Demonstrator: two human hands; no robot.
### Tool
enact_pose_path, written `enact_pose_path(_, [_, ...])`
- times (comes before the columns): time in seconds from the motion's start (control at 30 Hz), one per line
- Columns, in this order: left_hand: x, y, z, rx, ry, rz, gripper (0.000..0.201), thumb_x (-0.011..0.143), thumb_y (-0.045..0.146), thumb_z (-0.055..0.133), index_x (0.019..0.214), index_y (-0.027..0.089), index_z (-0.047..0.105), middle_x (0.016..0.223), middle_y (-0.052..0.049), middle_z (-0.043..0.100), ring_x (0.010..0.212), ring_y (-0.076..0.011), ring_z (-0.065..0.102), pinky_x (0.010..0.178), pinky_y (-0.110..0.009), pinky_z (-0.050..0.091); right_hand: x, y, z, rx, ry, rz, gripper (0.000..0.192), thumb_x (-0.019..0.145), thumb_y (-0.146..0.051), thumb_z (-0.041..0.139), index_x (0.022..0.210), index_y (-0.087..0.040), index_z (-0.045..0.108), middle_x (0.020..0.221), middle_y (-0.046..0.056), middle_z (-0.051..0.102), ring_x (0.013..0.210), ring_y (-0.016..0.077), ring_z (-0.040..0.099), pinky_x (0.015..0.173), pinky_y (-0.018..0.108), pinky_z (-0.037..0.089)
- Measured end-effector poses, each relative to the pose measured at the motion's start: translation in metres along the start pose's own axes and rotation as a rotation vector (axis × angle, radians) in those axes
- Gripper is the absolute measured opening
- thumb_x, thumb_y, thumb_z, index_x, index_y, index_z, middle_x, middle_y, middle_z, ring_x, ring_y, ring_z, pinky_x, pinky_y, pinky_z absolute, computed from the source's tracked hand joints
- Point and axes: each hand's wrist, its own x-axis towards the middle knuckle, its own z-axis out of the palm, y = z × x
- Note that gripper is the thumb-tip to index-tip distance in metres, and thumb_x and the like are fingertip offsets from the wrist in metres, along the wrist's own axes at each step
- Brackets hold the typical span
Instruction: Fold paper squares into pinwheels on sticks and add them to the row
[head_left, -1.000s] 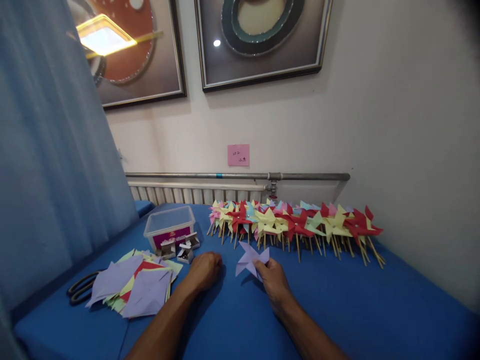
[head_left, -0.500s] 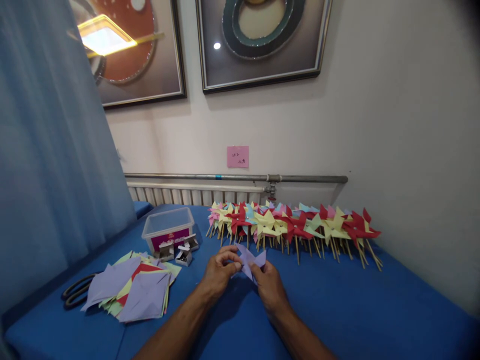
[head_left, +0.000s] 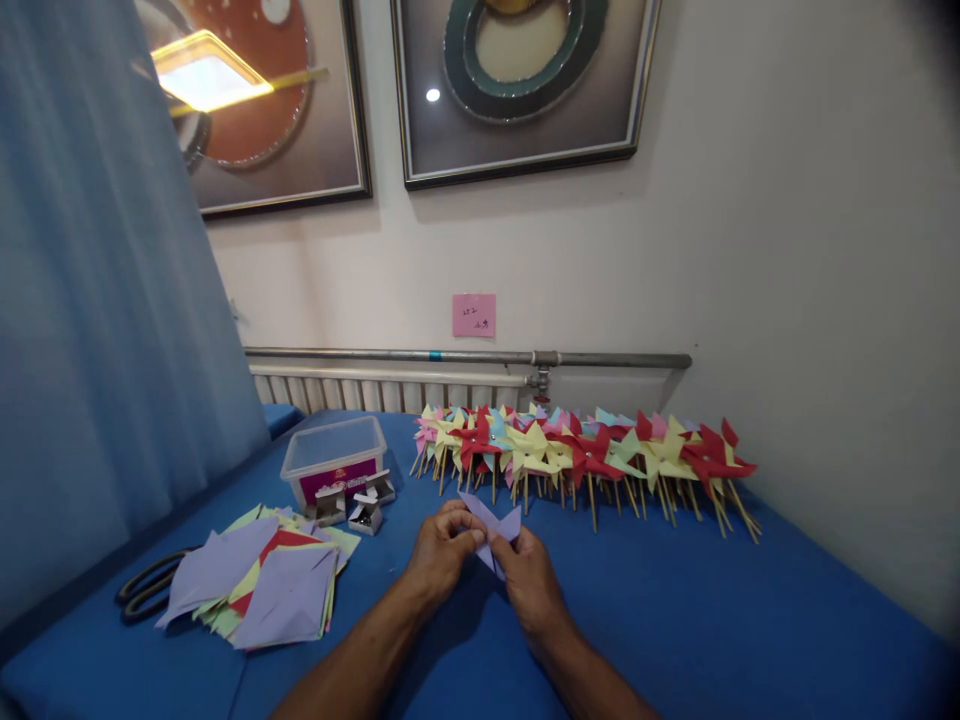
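A purple paper pinwheel (head_left: 501,522), its points folded inward, is held between both hands above the blue table (head_left: 675,610). My left hand (head_left: 442,545) pinches its left side, thumb and fingers together. From the right, my right hand (head_left: 531,575) grips it with the thumb pressed near the centre. Whether a pin is between the fingers I cannot tell. Behind the hands stands a long row of finished pinwheels (head_left: 592,455) in red, yellow, pink, blue and green on thin wooden sticks.
On the left lie a pile of coloured paper squares (head_left: 289,595) and black-handled scissors (head_left: 154,585). Beyond them are a clear plastic tub (head_left: 334,440) and small open boxes (head_left: 366,515), one with dark metal bits. A blue curtain (head_left: 112,300) hangs at left; a radiator (head_left: 375,388) runs behind.
Both hands have shifted slightly left with the purple pinwheel, and it has turned a little. My left fingers have closed in nearer the right thumb at its centre.
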Motion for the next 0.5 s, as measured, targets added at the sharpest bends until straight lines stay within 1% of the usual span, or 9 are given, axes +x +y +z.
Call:
enact_pose_path(0.13, [-0.0006, 0.0000, 0.0000, -0.052, 0.006, -0.014, 0.010, 0.071, 0.026, 0.068, 0.070, 0.016, 0.071, 0.081, -0.003, 0.062, 0.075, -0.0152, 0.056, 0.073, -0.027, 0.045, 0.0000, -0.0007, 0.0000, 0.012, -0.008, 0.003, 0.037, 0.078, -0.051, 0.065, 0.093, -0.018, 0.073, 0.076, 0.005, 0.074, 0.073, 0.0234, 0.066, 0.062, 0.028, 0.049])
enact_pose_path(0.27, [-0.0028, 0.0026, 0.0001, -0.045, 0.003, -0.094, 0.014, 0.069, 0.029, 0.068, 0.073, 0.016, 0.071, 0.069, -0.001, 0.062, 0.066, -0.0141, 0.052, 0.068, -0.027, 0.042, -0.0004, -0.0033, -0.0005, 0.020, -0.019, 0.013, 0.038, 0.077, -0.050, 0.066, 0.093, -0.017, 0.074, 0.078, 0.006, 0.075, 0.075, 0.0243, 0.067, 0.063, 0.029, 0.050])
enact_pose_path(0.4, [-0.0045, 0.0049, 0.0008, 0.023, 0.027, -0.099, 0.019, 0.070, 0.035, 0.069, 0.075, 0.017, 0.070, 0.068, 0.000, 0.063, 0.066, -0.0147, 0.052, 0.066, -0.027, 0.042, -0.0009, -0.0048, -0.0008, 0.042, -0.043, 0.017, 0.035, 0.076, -0.048, 0.067, 0.090, -0.016, 0.073, 0.078, 0.006, 0.076, 0.070, 0.0227, 0.065, 0.063, 0.029, 0.050])
enact_pose_path(0.5, [-0.0051, 0.0059, 0.0014, 0.047, 0.025, -0.083, 0.018, 0.071, 0.035, 0.068, 0.075, 0.017, 0.069, 0.067, 0.000, 0.061, 0.066, -0.0145, 0.052, 0.065, -0.026, 0.041, -0.0001, -0.0026, -0.0005, 0.045, -0.044, 0.019, 0.034, 0.076, -0.046, 0.065, 0.089, -0.016, 0.073, 0.076, 0.006, 0.075, 0.067, 0.0213, 0.064, 0.061, 0.028, 0.049])
